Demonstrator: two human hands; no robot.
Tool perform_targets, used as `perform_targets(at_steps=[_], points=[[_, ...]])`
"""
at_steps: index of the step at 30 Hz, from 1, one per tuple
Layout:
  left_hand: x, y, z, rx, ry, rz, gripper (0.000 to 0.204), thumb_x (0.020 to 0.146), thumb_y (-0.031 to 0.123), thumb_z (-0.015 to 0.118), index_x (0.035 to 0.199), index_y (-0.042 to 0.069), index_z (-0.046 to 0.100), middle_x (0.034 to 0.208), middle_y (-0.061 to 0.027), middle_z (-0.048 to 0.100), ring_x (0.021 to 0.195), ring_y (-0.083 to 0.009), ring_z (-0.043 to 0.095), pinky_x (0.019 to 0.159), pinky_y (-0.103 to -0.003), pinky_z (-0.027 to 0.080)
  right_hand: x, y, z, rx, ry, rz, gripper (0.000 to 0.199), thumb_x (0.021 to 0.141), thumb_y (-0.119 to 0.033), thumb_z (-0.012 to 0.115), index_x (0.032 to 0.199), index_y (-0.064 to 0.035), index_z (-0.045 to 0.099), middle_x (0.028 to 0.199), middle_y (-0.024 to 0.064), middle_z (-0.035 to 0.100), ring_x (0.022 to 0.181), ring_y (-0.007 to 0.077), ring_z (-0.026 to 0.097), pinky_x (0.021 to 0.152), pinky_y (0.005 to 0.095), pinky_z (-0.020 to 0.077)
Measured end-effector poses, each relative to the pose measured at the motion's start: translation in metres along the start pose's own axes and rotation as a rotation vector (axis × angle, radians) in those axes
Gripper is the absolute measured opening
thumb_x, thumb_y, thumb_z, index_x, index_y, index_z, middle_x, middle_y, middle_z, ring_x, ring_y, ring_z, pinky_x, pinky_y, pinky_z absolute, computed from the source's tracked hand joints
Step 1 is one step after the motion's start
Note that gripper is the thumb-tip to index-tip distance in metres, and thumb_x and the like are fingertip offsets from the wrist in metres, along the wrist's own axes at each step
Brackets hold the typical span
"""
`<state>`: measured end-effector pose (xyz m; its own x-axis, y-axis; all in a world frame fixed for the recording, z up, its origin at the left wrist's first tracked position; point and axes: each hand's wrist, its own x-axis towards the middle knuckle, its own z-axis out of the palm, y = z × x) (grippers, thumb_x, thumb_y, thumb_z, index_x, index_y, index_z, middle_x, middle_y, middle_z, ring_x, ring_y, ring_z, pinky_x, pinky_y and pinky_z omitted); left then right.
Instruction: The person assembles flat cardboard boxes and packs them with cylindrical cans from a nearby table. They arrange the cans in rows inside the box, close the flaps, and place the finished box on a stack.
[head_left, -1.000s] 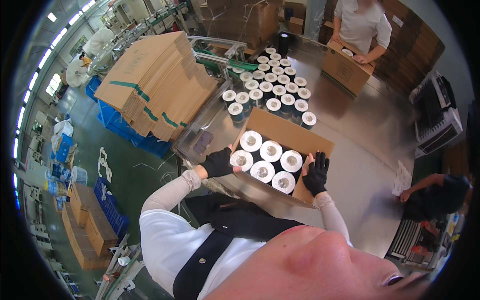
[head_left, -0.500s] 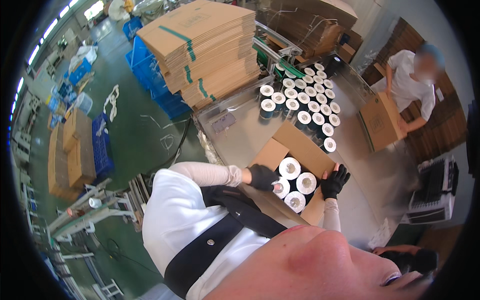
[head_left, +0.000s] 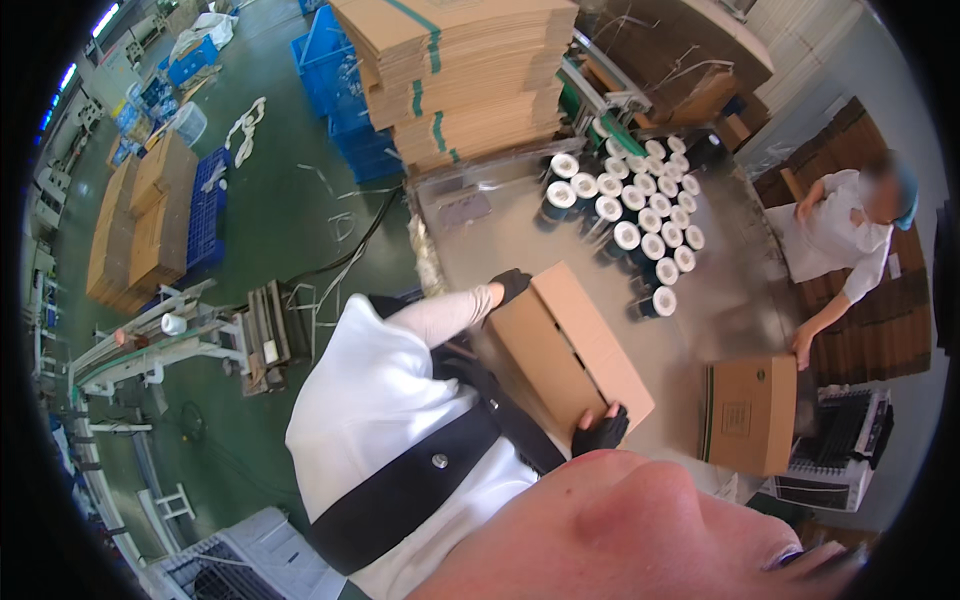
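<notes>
A cardboard box [head_left: 545,365] stands before me on the metal table, its long top flaps folded inward with a narrow dark gap between them. At the box's far left corner, my left hand [head_left: 513,287], in a black glove with bare fingertips, is closed on the edge. My right hand [head_left: 602,428], gloved alike, grips the near right end where the flaps meet, its bare fingertips on the cardboard. The flaps hide what lies inside. Beyond the box, several dark spools [head_left: 627,236] with white round ends stand upright in a group.
The metal table [head_left: 465,235] carries a flat dark object [head_left: 466,208] near its left edge. Stacked flat cartons [head_left: 480,90] rise at the far left beside blue crates [head_left: 360,140]. A co-worker [head_left: 840,230] at the right holds a closed carton [head_left: 745,415] above a white-framed machine [head_left: 845,450].
The box flaps have come down over the white-ended spools inside. My left hand has left the spools for the far corner; my right moved nearer. The co-worker's carton moved nearer.
</notes>
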<state>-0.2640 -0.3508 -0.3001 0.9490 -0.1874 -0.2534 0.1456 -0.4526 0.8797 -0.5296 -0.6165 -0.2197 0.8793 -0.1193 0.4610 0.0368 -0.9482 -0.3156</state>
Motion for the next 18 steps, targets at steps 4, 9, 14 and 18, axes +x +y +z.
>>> perform_targets(at_steps=[4, 9, 14, 18], points=[[-0.011, 0.018, 0.019, 0.55, -0.369, 0.399, 0.025, 0.08, 0.023, 0.052, 0.088, 0.002, 0.063, 0.084, -0.0165, 0.065, 0.08, -0.0263, 0.063, 0.072, -0.035, 0.048, 0.028, -0.005, -0.016, -0.041, -0.107, 0.09, 0.048, 0.082, -0.025, 0.059, 0.119, 0.0031, 0.048, 0.115, 0.0241, 0.051, 0.106, 0.0401, 0.048, 0.092, 0.046, 0.0371], [-0.058, 0.034, 0.083, 0.991, -0.544, 0.709, 0.023, 0.081, 0.021, 0.053, 0.089, 0.002, 0.062, 0.084, -0.0167, 0.064, 0.078, -0.0243, 0.062, 0.072, -0.034, 0.048, 0.08, -0.056, -0.004, 0.069, -0.213, -0.177, 0.044, 0.081, -0.028, 0.061, 0.113, 0.0018, 0.053, 0.112, 0.0241, 0.053, 0.102, 0.0398, 0.05, 0.088, 0.046, 0.0381], [-0.075, 0.03, 0.081, 0.879, -0.559, 0.788, 0.022, 0.083, 0.022, 0.054, 0.093, 0.003, 0.06, 0.088, -0.0156, 0.064, 0.079, -0.0232, 0.061, 0.072, -0.034, 0.048, -0.002, 0.084, 0.003, -0.272, -0.642, 0.072, 0.037, 0.067, -0.034, 0.068, 0.091, -0.0067, 0.066, 0.098, 0.0124, 0.065, 0.112, 0.0256, 0.052, 0.1, 0.055, 0.0234], [-0.005, 0.047, 0.012, 0.442, -0.434, 0.768, 0.022, 0.084, 0.022, 0.055, 0.096, 0.003, 0.059, 0.091, -0.0148, 0.064, 0.079, -0.0223, 0.061, 0.073, -0.034, 0.048, -0.07, 0.167, -0.074, -0.474, -0.553, 0.504, 0.04, 0.068, -0.038, 0.064, 0.088, -0.0042, 0.064, 0.09, 0.0195, 0.065, 0.094, 0.0338, 0.06, 0.094, 0.0533, 0.0322]])
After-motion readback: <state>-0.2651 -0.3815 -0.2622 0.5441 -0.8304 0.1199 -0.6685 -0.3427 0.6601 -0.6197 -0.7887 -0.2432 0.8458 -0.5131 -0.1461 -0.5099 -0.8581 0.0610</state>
